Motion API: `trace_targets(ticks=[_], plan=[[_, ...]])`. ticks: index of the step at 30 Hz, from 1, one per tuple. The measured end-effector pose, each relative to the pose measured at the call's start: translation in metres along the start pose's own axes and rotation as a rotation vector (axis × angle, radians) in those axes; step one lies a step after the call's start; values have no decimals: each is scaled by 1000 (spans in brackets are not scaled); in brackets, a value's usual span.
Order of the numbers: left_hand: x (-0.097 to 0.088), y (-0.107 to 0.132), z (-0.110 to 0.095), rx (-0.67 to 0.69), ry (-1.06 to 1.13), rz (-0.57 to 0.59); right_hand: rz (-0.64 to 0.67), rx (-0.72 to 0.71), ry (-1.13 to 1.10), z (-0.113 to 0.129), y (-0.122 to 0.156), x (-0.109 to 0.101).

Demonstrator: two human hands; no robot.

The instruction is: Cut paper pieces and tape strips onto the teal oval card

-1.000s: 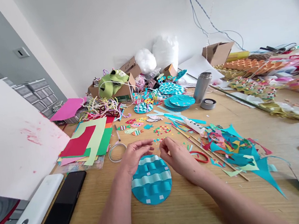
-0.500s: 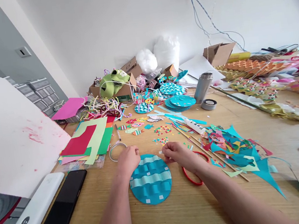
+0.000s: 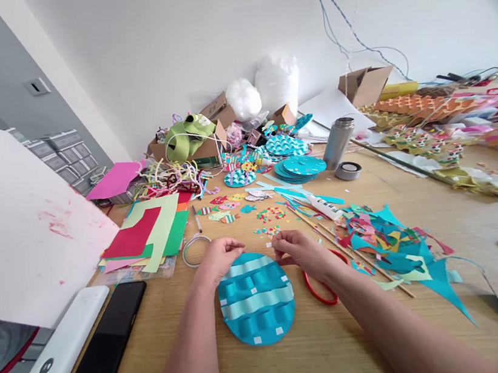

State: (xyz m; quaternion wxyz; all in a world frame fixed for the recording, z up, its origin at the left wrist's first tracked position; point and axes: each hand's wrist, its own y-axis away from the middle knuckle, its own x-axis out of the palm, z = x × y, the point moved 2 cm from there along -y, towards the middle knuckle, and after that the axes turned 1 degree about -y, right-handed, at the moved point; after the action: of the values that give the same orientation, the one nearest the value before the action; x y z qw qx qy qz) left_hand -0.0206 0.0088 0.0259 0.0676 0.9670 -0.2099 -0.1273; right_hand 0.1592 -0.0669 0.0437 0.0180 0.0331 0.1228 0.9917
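- Brown table [image 3: 168, 307] is standing in front of a white wall [image 3: 188, 41]
- Round blue paper [image 3: 270, 312] with wavy strips is sitting between the person's arms, near the front edge
- Left hand [image 3: 218, 261] is curling at its top left; I can't tell if the fingers are pinching it
- Right hand [image 3: 301, 253] is pinching a tiny white bit [image 3: 269, 245] between finger and thumb
- Red scissors [image 3: 311, 288] are peeking out below that hand

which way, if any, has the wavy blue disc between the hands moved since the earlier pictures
Yes, slightly: the blue disc has shifted to the right, away from the black phone.
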Motion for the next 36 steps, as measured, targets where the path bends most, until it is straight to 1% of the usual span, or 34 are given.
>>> trace_targets(ticks=[8,12,18,22,29,32,36], plan=[[2,10,-8,-50,3,125,28,-71,106,-5,-2,0],[3,11,-11,-48,10,152,23,-116,178,-7,-4,1],[6,10,-15,-45,-57,145,18,-95,256,-10,-5,5],[9,10,-14,-37,-95,147,24,-86,290,-12,-4,8],[10,13,-12,-95,-189,229,8,-83,352,-13,-3,9],[10,13,-11,-79,-230,258,0,-80,367,-13,-2,10],[12,13,-9,-79,-206,291,2,-72,374,-13,-2,11]])
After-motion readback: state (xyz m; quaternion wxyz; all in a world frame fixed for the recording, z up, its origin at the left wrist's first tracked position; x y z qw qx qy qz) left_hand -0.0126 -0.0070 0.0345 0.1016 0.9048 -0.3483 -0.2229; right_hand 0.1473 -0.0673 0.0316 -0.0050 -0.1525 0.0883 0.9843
